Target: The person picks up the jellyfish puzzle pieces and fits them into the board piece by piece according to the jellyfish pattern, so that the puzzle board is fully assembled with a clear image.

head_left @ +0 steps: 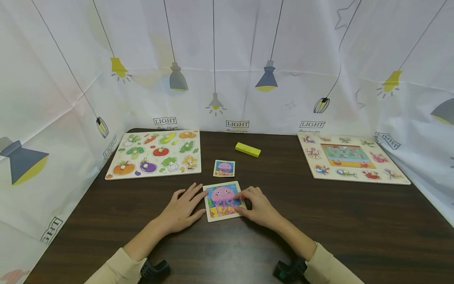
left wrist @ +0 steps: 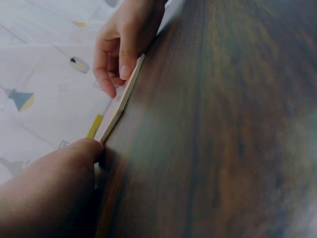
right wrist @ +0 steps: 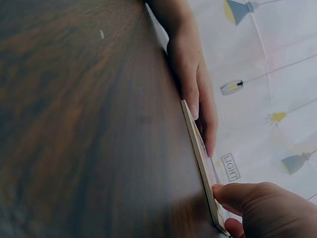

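A square jigsaw puzzle with a pink jellyfish picture lies in its pale wooden frame between both hands. My left hand lies along the frame's left side, fingers extended, fingertips at its upper left corner and thumb near the lower left edge. From the right, my right hand reaches over the picture, index finger and thumb apart and touching its right part. In the left wrist view, the thumb and bent fingers of the right hand are at the board's surface. A small jellyfish picture card lies just beyond the puzzle.
Behind the card is a yellow block. A vegetable peg board lies at the back left, a sea-animal board at the back right. All rest on a dark wooden table, with a white lamp-print cloth hanging behind.
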Motion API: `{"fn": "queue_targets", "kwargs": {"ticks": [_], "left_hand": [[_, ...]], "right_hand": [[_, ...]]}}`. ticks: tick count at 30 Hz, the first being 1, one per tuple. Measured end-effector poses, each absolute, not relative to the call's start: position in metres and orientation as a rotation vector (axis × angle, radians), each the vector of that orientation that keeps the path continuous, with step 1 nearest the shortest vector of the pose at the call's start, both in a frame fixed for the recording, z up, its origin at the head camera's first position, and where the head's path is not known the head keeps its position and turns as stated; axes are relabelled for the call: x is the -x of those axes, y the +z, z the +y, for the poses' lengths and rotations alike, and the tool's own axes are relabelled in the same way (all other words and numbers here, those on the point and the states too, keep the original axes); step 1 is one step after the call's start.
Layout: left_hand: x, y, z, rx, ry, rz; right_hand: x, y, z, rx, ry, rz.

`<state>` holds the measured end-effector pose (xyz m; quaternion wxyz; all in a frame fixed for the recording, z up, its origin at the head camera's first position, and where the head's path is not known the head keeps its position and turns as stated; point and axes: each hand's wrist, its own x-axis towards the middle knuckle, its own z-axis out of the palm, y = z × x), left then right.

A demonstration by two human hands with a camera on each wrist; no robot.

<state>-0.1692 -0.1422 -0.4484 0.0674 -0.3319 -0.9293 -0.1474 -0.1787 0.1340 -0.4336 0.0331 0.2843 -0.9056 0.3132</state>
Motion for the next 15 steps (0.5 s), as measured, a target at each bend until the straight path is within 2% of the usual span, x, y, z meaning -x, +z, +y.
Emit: {"fn": "queue_targets", "kwargs": {"ticks": [15], "left_hand": [[0.1677, -0.4461, -0.1455, 0.916, -0.355, -2.861]], "right_hand": [[0.1758, -0.4284, 0.1394, -0.955, 0.961, -2.798]]}}
